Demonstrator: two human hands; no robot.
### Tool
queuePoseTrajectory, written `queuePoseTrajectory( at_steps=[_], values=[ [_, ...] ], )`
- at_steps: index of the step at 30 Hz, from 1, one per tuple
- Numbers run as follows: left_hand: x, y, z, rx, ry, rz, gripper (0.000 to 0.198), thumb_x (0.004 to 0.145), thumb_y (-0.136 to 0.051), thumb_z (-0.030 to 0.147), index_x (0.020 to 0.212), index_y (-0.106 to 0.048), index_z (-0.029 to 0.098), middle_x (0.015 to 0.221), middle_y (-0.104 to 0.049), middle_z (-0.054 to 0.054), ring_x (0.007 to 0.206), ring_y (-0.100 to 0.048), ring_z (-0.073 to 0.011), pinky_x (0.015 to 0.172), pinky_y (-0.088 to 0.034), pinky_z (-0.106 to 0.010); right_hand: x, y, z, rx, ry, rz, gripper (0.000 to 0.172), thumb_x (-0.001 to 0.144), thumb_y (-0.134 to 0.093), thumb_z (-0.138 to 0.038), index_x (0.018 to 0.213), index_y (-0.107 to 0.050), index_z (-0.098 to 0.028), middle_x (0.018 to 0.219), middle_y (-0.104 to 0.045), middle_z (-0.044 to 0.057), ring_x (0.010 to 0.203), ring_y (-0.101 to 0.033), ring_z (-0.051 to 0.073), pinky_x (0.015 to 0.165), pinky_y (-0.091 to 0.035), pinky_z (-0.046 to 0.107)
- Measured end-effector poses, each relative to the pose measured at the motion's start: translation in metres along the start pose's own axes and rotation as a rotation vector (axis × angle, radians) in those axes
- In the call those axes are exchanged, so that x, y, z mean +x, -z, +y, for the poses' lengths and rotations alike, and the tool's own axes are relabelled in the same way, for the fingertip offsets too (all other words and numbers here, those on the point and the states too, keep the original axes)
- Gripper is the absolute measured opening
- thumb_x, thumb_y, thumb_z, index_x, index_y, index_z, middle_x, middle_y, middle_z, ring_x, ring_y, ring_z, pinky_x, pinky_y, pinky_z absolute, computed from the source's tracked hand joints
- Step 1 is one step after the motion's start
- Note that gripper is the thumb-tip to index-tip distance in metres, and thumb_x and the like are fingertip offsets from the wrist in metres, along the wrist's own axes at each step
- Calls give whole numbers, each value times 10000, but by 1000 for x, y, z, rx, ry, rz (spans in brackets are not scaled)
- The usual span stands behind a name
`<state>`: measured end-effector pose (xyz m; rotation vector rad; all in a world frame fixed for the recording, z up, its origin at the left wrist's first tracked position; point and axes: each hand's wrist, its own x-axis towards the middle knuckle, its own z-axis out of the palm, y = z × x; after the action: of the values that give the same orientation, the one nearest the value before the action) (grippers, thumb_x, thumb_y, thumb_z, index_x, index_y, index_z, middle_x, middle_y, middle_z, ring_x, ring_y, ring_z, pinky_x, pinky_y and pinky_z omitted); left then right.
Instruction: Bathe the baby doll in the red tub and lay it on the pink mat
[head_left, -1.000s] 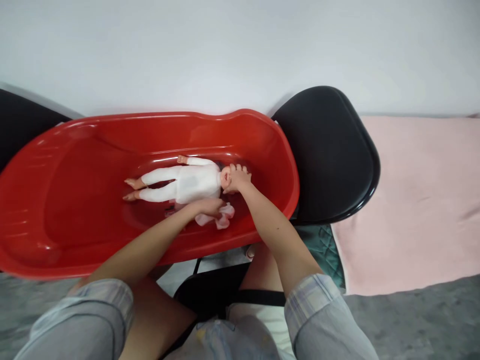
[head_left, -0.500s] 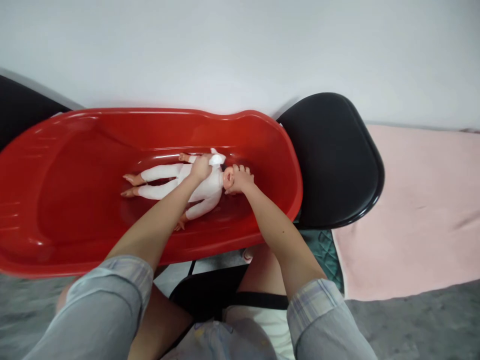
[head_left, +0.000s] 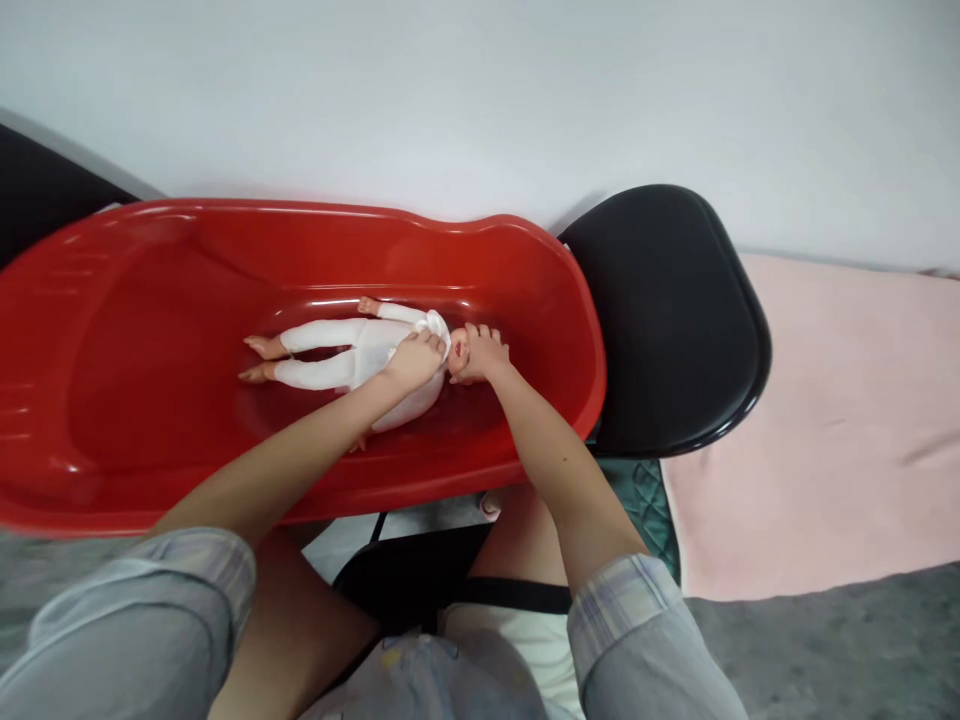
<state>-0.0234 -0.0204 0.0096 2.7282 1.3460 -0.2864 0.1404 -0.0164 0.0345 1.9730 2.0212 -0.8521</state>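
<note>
A baby doll (head_left: 371, 350) with a white body lies on its back in a red baby bathtub (head_left: 180, 330), feet to the left and head to the right. My right hand (head_left: 484, 352) is closed around the doll's head (head_left: 458, 348), covering its top and side. On the upper chest, by the neck, my left hand (head_left: 420, 362) has its fingers bent over a small white cloth (head_left: 435, 322). Part of that cloth bunches out beyond the fingers; the rest is hidden. My left forearm hides much of the doll's near arm.
Right of the tub stands a black chair seat (head_left: 679, 320), with a pink blanket (head_left: 832, 430) beyond it. Dark green quilted fabric (head_left: 641, 500) shows beneath. Another black surface (head_left: 52, 195) is at the far left. A pale wall (head_left: 480, 100) runs behind the tub.
My left hand has moved slightly right and towards me across the chest, turning flatter over the cloth. My right hand stays on the head.
</note>
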Motion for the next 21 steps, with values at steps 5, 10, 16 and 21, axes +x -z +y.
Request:
queuePoseTrajectory(
  at_steps=[5,10,16,21],
  values=[
    [-23,-12,24,49,-39,-6,468,964,-328,-22,1269,-681,-66,1223,-674,-319,1176,-602,-393,865,-507,-438,0,0,-2,-5,-10,-1,1288,656,-911,-449,1691,-185,-203,1691,-281,185,1566,-262,377,1246,-342,617],
    [-31,-26,32,34,-98,15,480,962,-305,-29,1182,-732,-32,1045,-706,-291,1070,-634,-382,818,-512,-439,1,0,-1,-5,-4,-26,1263,668,-877,-346,1701,-166,-200,1707,-253,171,1588,-230,386,1277,-292,609],
    [-24,-43,45,-33,-140,32,449,978,-332,2,1116,-759,-5,1012,-708,-295,979,-648,-381,780,-520,-505,-1,2,0,-5,15,-26,1185,723,-812,-276,1708,-157,-190,1720,-252,145,1592,-228,374,1285,-293,580],
    [-21,-58,69,-146,-177,-21,468,926,-355,-42,1187,-743,-30,1125,-712,-323,1066,-661,-405,802,-532,-534,-8,8,-4,14,4,-36,1111,779,-759,-290,1707,-158,-184,1727,-249,141,1591,-225,376,1288,-284,591]
  ],
)
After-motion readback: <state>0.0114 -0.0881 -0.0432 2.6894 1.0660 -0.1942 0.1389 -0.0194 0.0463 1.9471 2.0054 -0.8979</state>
